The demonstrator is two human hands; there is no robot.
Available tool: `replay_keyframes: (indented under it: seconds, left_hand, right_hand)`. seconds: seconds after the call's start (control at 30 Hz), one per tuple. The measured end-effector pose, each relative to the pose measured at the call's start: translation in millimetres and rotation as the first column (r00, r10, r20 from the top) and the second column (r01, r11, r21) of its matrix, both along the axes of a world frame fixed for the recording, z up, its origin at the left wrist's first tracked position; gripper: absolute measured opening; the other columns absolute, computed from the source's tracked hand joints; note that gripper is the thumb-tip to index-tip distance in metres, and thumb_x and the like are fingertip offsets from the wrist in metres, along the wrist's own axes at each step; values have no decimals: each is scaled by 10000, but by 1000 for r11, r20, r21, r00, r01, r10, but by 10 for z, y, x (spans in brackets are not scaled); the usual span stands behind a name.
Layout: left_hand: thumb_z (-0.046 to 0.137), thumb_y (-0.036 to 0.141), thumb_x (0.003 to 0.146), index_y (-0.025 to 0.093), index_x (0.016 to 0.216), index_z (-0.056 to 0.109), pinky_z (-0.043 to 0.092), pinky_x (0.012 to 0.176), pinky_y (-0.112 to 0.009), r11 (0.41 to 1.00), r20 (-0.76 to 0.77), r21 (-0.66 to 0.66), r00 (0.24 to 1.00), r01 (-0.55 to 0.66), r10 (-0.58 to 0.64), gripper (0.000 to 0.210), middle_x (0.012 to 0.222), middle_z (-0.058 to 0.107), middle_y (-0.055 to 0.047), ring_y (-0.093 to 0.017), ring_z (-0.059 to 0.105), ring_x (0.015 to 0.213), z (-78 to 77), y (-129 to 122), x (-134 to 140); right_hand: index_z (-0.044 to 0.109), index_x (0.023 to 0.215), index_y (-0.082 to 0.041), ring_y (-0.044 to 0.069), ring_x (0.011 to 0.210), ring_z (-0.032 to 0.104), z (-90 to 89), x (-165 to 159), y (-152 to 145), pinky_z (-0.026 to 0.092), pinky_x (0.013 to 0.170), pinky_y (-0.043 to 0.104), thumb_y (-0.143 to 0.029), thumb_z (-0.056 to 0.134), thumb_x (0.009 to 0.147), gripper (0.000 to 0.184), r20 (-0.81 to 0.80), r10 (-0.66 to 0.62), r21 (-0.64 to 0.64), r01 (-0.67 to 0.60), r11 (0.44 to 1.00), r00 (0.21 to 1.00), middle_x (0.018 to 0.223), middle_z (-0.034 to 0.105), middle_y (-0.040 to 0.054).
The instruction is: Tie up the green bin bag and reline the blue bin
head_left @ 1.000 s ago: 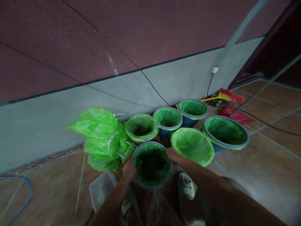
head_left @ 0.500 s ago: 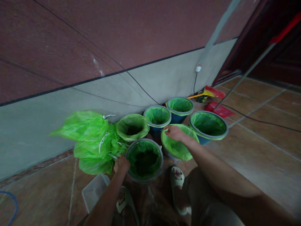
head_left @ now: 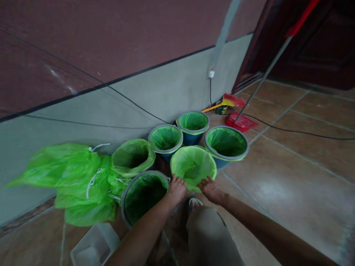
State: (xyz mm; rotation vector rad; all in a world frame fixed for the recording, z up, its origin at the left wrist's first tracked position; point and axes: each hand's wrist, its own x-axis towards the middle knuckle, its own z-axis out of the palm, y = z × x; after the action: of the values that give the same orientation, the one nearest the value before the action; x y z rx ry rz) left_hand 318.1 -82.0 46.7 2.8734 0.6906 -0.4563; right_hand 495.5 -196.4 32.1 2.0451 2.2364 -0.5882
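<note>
A bin with a light green bag (head_left: 193, 162) lining it and folded over its rim stands in the middle of the group, with no grey ring on it. My left hand (head_left: 177, 188) is at its near left edge, fingers stretched out against the bag. On the near right side, my right hand (head_left: 211, 189) has its fingers apart beside the bag's edge. Just left of my left hand is a lined bin with a grey ring (head_left: 124, 199), partly hidden by my forearm. Neither hand visibly grips anything.
Lined bins stand behind, including one without a ring (head_left: 118, 162) and a ringed one (head_left: 245, 146) at right. Tied green bags (head_left: 74, 166) lie left, above a clear plastic tub (head_left: 79, 255). A red dustpan (head_left: 241, 122), a broom (head_left: 233, 100) and a black cable (head_left: 305, 135) lie right.
My left hand has left the front ringed bin for the light green-lined bin. My right hand has moved from that bin's far left edge to its near right side. The view has swung right.
</note>
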Motion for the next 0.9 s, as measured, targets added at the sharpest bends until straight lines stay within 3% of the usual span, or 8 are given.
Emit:
replay_keyframes:
  seconds: [0.23,0.33,0.43,0.5,0.57,0.67,0.77,0.9]
  left_hand:
    - [365,98,912,159,1018,707,212,1195,-481,1000,-117,-1,993,7,-7,363,979,734,-115,-236,616,1099,-106,166,150]
    - [438,118,872,140,1117,678,182,1199,-527,999,-140,-50,990,6,-13,343,1123,704,-145,-267,565,1205,-12,155,134]
    - [595,151,743,163,1327,563,146,1189,-603,991,-59,-132,998,14,-22,585,1422,535,-168,-326,402,1385,125,185,83]
    - [623,157,707,209,1406,490,173,1192,-583,981,44,-190,998,-32,42,713,1523,431,-137,-318,346,1428,219,284,85]
    - [588,173,756,216,1423,467,256,1190,-480,962,145,-203,966,-184,215,679,1519,443,-112,-266,390,1408,282,458,149]
    - [478,243,895,106,1427,442,356,1131,-340,799,225,-140,767,-584,600,551,1448,516,-166,-234,472,1353,265,783,329]
    - [380,317,976,28,1378,467,438,1037,-328,581,89,-150,574,-800,814,503,1335,599,-229,-265,567,1268,115,1025,490]
    - [408,260,964,81,1222,587,493,942,-305,608,-66,-182,627,-773,776,361,1202,687,-182,-251,654,1142,-112,1082,541]
  right_hand:
    - [706,1000,-130,254,988,642,-198,112,66,346,1101,473,-49,438,867,310,19,-29,-10,30,1000,999,962,710,139]
    - [682,1135,-133,282,1138,589,-100,105,12,294,1133,533,-98,527,828,345,-72,-45,25,47,999,996,1124,685,164]
    - [570,1342,-179,284,1312,471,30,250,-37,288,1154,509,-208,587,822,521,-286,-87,187,145,972,954,1377,568,151]
    - [550,1357,-169,268,1302,489,84,454,-7,354,1124,449,-295,534,881,493,-401,-269,246,386,889,876,1383,569,149]
    - [578,1302,-135,271,1220,565,85,688,102,432,1050,417,-363,419,949,450,-450,-553,190,680,708,701,1298,629,167]
    - [604,1234,-112,280,1119,640,-14,929,367,496,940,389,-364,276,994,478,-390,-812,20,886,464,434,1201,680,178]
    - [592,1230,-116,263,1079,669,-193,924,598,517,875,346,-328,238,1004,470,-324,-846,-62,882,466,424,1157,698,171]
    - [550,1255,-88,267,915,715,-432,760,647,539,773,342,-269,312,972,412,-271,-843,-97,858,504,464,1020,727,185]
